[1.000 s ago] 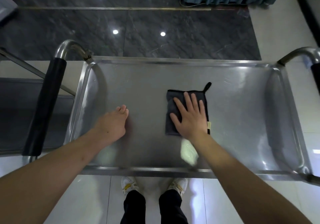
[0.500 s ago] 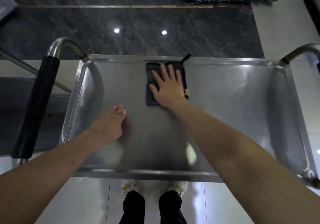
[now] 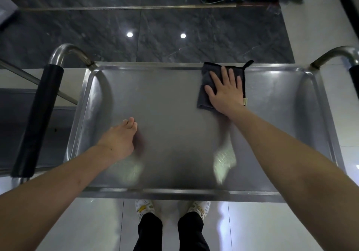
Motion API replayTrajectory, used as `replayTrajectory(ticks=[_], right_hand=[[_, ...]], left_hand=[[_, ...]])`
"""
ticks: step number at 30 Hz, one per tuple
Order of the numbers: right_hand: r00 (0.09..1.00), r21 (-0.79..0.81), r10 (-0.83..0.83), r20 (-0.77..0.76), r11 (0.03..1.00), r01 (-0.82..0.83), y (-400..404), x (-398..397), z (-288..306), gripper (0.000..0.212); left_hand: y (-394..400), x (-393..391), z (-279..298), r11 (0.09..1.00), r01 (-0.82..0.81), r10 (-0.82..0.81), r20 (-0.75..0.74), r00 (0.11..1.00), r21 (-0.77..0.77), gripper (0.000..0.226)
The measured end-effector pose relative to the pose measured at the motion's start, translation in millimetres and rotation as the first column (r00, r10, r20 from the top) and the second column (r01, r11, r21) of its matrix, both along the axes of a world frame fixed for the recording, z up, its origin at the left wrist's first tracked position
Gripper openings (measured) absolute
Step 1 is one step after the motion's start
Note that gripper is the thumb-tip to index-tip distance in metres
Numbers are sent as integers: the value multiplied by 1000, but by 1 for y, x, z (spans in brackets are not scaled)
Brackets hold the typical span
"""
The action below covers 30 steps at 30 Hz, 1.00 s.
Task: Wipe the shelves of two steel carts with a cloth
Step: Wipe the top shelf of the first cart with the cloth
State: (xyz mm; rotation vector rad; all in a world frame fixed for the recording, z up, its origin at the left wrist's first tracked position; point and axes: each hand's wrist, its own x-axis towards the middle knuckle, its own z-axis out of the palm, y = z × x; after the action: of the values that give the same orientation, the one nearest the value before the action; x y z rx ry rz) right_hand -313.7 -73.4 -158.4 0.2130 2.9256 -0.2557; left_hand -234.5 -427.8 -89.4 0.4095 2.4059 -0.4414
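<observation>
A steel cart's top shelf (image 3: pixel 174 99) fills the middle of the head view, a shallow tray with raised rims. A folded dark grey cloth (image 3: pixel 206 75) with a small hanging loop lies at the shelf's far rim, right of centre. My right hand (image 3: pixel 226 91) presses flat on the cloth with fingers spread and straight. My left hand (image 3: pixel 119 138) rests on the shelf's left half, fingers together and straight, holding nothing.
A black-padded handle (image 3: pixel 38 120) runs along the cart's left end, and another handle (image 3: pixel 342 56) curves up at the right end. A second steel shelf (image 3: pixel 11 118) lies lower left. My feet (image 3: pixel 172 208) stand under the near rim. Dark marble floor lies beyond.
My right hand slid the cloth from mid-shelf up to the far rim, then rightward along that rim. My left hand stayed planted on the shelf.
</observation>
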Motion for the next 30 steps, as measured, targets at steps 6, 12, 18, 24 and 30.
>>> replayTrajectory(ticks=[6,12,18,24,30], right_hand=[[1000,19,-3,18,1000,3,-53,26,-1,75],[971,-25,234,-56,971,-236,-114,150,-5,72],[982,2,184,-50,983,-184,-51,211,-5,69],[997,63,-78,-8,995,79,-22,117,-5,75],[1000,7,-12,3,1000,12,-94,72,2,76]], left_hand=[[-1,5,-10,1000,-6,7,-34,999,21,74],[-7,3,-12,992,-48,50,-17,999,116,75],[-14,8,-13,980,-64,69,-18,997,186,78],[-8,11,-7,985,-39,47,-41,998,166,74],[-8,12,-11,986,-46,54,-46,997,158,73]])
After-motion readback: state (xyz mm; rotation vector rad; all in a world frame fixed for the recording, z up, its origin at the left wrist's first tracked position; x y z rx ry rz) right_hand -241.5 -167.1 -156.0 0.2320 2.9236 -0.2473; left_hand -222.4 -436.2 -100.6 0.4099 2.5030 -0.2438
